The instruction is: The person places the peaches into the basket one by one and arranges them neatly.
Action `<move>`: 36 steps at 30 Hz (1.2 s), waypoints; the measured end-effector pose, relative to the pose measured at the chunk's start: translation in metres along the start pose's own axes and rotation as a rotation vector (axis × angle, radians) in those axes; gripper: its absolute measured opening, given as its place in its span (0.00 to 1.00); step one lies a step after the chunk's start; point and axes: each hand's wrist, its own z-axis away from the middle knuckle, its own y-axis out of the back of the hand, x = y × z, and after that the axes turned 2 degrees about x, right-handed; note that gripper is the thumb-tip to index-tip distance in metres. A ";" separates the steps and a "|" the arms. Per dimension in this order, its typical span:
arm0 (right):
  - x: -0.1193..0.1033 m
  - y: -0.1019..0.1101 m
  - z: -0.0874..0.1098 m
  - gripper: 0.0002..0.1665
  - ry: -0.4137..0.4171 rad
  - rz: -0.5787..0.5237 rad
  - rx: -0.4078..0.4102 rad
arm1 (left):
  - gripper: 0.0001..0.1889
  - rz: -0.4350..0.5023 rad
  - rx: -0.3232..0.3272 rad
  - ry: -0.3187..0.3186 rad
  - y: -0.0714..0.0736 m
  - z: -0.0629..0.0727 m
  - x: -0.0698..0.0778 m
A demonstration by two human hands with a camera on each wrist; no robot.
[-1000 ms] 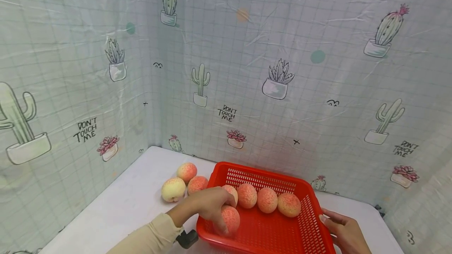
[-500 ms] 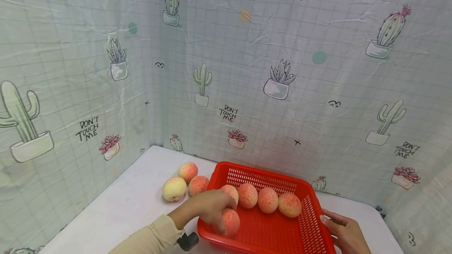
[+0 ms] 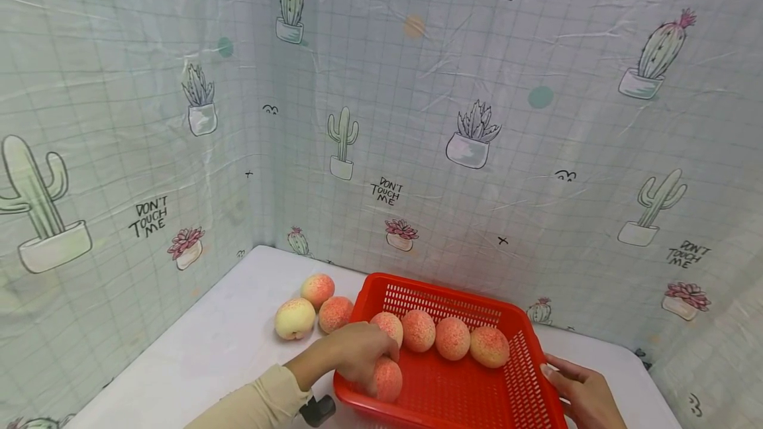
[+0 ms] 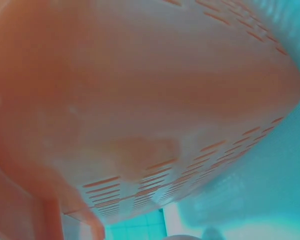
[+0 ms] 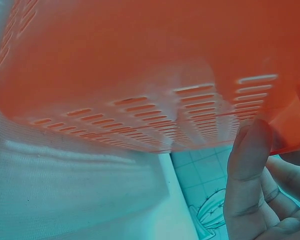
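Note:
In the head view, my left hand (image 3: 360, 353) reaches over the left side of a red plastic basket (image 3: 459, 402). Its fingers curl round a peach (image 3: 389, 381) low in the basket's near left corner. Behind that peach, a row of several peaches (image 3: 452, 338) lies along the far wall; the leftmost is partly covered by my hand. My right hand (image 3: 584, 392) holds the basket's right rim. From the right wrist, a fingertip (image 5: 250, 145) touches the slotted outer wall below the rim. Only the basket's outer wall (image 4: 165, 100) fills the left wrist view, with the held peach hidden.
On the white table (image 3: 203, 363), left of the basket, lie a pale peach (image 3: 295, 318) and two redder peaches, one (image 3: 318, 290) behind and one (image 3: 336, 314) close to the basket wall. Cactus-print curtains (image 3: 417, 118) enclose the table at the back and left.
My left hand has lowered the peach slightly and shifted it a little left inside the basket. The right hand stays on the rim, and the other peaches keep their places.

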 end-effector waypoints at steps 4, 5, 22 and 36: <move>0.001 0.001 -0.001 0.46 -0.002 -0.005 -0.003 | 0.21 -0.004 -0.012 0.010 0.000 -0.001 0.001; 0.001 0.001 -0.001 0.46 -0.002 -0.005 -0.002 | 0.21 -0.006 -0.013 0.011 0.000 -0.001 0.000; 0.002 -0.001 -0.002 0.45 -0.005 -0.016 0.001 | 0.24 -0.073 -0.035 -0.027 -0.002 0.000 -0.003; 0.001 0.001 -0.002 0.46 -0.017 -0.035 -0.012 | 0.29 0.351 0.134 0.042 0.022 0.023 -0.018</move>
